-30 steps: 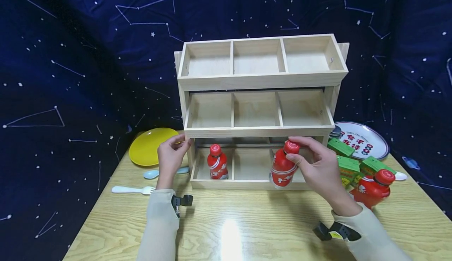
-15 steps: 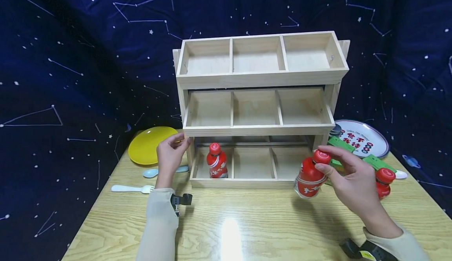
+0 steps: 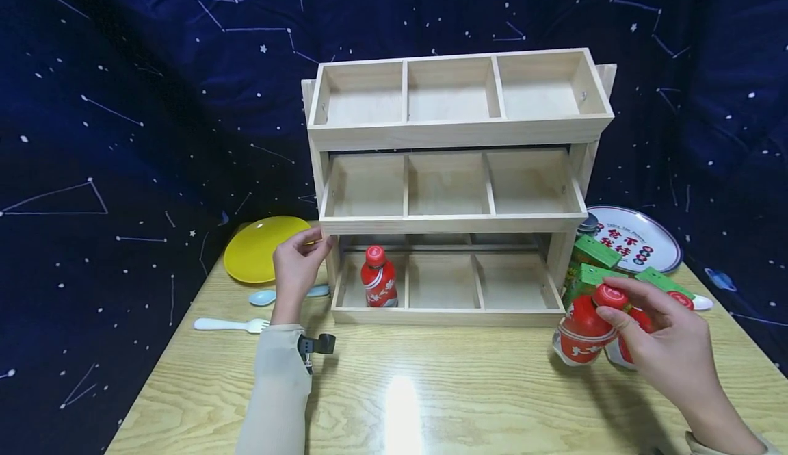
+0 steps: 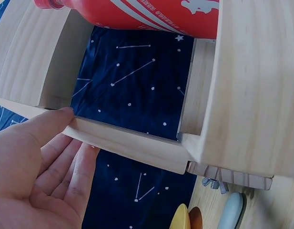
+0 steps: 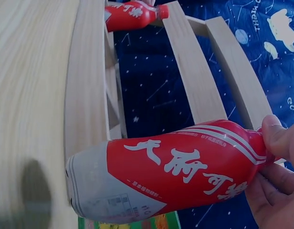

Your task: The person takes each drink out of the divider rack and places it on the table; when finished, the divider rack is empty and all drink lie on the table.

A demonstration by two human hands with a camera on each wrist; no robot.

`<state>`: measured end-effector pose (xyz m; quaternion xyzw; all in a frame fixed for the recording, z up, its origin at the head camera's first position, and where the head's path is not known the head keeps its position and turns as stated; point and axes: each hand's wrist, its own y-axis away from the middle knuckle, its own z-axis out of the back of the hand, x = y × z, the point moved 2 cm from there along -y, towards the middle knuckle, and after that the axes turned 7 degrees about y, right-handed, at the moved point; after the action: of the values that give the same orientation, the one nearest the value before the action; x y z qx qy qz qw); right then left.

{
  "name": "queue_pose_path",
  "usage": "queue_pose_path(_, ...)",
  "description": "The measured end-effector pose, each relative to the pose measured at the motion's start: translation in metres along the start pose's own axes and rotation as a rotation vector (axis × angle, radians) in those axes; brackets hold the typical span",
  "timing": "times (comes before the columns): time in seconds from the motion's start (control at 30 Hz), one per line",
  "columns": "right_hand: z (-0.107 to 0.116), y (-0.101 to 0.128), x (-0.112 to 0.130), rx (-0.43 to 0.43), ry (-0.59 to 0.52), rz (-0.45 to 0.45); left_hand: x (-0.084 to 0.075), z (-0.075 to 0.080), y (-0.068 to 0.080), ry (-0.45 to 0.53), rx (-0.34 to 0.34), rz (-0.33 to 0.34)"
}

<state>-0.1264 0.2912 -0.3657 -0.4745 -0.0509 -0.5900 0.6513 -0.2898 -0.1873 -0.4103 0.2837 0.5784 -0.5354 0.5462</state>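
Note:
My right hand (image 3: 677, 352) holds a red drink bottle (image 3: 583, 328) by its neck and cap, tilted, to the right of the wooden three-tier shelf (image 3: 455, 225). White characters and a pale base show on this bottle (image 5: 185, 167) in the right wrist view. Another red bottle (image 3: 624, 350) is partly hidden behind the right hand. A third red bottle (image 3: 379, 280) stands in the bottom tier's left compartment. At the shelf's left side, my left hand (image 3: 298, 274) grips the wooden upright (image 4: 132, 143), thumb above and fingers below it in the left wrist view.
A yellow plate (image 3: 261, 250), a blue spoon (image 3: 263, 297) and a white fork (image 3: 228, 325) lie left of the shelf. On the right are green boxes (image 3: 596, 252), a white plate (image 3: 628, 219) with red characters, and a white utensil end (image 3: 702, 302). A dark starry cloth hangs behind.
The right hand has carried its bottle from in front of the bottom tier's right compartment rightward, beside the other bottle and green boxes. The left hand stays on the upright.

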Motion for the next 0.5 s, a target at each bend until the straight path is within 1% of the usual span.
queue_pose_path(0.13, 0.004, 0.006, -0.008, -0.001, 0.045, -0.018, -0.001, 0.001, -0.001, 0.004, -0.002, -0.008)
queue_pose_path(0.37, 0.003, 0.008, -0.018, -0.017, 0.053, 0.001, -0.002, 0.001, 0.0, -0.008, 0.002, 0.002)
queue_pose_path(0.5, -0.001, 0.01, -0.025, -0.013, 0.088, -0.029, -0.001, 0.0, 0.001, -0.008, -0.001, -0.01)
